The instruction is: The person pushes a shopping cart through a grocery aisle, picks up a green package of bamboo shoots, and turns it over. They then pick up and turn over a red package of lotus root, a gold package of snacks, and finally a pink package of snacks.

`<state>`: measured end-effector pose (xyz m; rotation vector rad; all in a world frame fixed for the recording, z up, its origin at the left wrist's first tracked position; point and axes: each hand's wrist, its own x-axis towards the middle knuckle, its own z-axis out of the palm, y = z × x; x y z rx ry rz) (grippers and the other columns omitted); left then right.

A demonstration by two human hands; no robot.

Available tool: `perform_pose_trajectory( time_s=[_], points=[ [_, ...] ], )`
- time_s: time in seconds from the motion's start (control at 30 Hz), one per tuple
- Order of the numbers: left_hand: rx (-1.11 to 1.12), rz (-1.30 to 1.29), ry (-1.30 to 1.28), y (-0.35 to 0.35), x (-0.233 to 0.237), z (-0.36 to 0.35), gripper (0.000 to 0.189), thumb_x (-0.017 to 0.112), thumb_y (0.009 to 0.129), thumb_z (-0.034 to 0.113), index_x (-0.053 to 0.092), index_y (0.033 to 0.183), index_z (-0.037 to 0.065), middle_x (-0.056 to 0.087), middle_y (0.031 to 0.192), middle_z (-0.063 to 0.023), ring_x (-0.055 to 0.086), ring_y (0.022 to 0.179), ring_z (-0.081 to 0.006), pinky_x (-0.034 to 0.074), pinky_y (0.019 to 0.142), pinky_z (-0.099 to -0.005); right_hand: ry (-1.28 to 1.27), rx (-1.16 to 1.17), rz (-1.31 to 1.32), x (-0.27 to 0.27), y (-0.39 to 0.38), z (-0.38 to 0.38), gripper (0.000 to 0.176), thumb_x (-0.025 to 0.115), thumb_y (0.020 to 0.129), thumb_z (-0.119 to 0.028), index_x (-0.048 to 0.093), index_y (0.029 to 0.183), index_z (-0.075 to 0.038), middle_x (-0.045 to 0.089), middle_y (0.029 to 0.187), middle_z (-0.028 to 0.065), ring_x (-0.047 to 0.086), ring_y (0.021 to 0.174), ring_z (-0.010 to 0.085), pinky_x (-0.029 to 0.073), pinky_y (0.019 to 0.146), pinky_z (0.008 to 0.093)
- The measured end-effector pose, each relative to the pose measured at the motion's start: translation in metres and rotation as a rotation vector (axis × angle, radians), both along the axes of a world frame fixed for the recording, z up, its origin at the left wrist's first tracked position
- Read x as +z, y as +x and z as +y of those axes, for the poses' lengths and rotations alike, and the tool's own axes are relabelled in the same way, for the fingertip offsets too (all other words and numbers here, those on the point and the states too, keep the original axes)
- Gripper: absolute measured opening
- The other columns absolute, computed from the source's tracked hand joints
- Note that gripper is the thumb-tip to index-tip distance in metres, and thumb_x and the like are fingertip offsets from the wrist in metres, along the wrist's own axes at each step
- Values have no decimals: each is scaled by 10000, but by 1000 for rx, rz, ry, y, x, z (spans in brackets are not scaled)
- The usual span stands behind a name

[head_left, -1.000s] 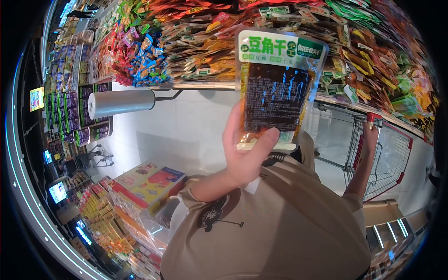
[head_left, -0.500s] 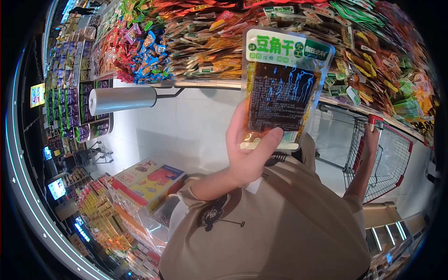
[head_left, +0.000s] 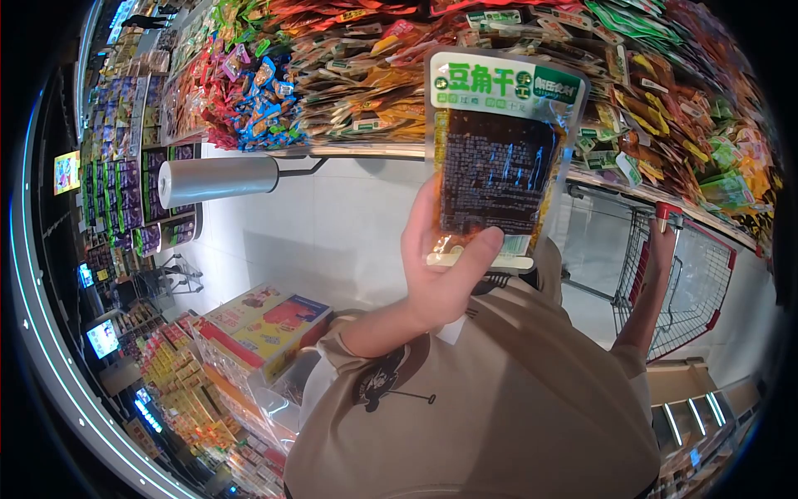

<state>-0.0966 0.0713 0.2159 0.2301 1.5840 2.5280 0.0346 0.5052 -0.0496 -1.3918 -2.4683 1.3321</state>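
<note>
My left hand [head_left: 453,274] grips the lower end of a sealed snack pouch [head_left: 499,166], with the thumb across its front and the fingers mostly behind it. The pouch is held upright and slightly tilted before me. Large green characters reading 豆角干 run along its pale top, above a dark panel of fine print. Glare streaks the plastic. Over on the right, my right hand [head_left: 662,237] is closed around the red-ended handle of a shopping cart [head_left: 673,291]; its fingers show small.
Heaps of packaged snacks [head_left: 357,75] fill the display beyond the pouch. A roll of clear plastic bags [head_left: 220,181] juts from the display edge on a dark arm. Printed cartons [head_left: 270,324] stand at my lower left, near stocked shelves [head_left: 116,166].
The pouch has tilted slightly and its top has shifted a little left, with less glare on the dark panel. My right hand stays at the cart handle.
</note>
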Motion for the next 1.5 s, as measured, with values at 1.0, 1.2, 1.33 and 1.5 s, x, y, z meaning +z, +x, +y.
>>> perform_pose_trajectory(
  time_s=[1.0,1.2,1.33,1.5],
  points=[
    [-9,0,-1,-1,-2,0,588,572,790,-33,319,1320,-22,513,1185,-106,511,1072,-185,394,935,-328,17,-15,-21,5,-2,-5,300,600,784,-333,575,755,-36,470,543,-10,450,458,90,345,435,273],
    [-13,-2,0,-1,-4,-2,628,574,779,-23,289,1338,-27,494,1208,-117,499,1097,-194,383,953,-335,10,-14,-35,6,-2,-4,306,593,786,-331,576,754,-27,472,546,-9,450,468,86,340,437,268],
    [-25,3,0,-1,-5,-3,652,556,769,-29,265,1353,-28,478,1226,-120,487,1116,-202,373,966,-342,9,-26,-45,3,-2,-3,311,586,786,-327,577,754,-17,474,549,-6,454,480,85,337,442,268],
    [-23,10,-6,-2,-5,-2,663,527,756,-43,258,1361,-23,480,1222,-118,485,1116,-208,373,965,-345,61,6,-31,9,-3,-8,324,582,788,-331,577,762,-8,477,555,-2,449,486,86,340,450,271]
  ],
)
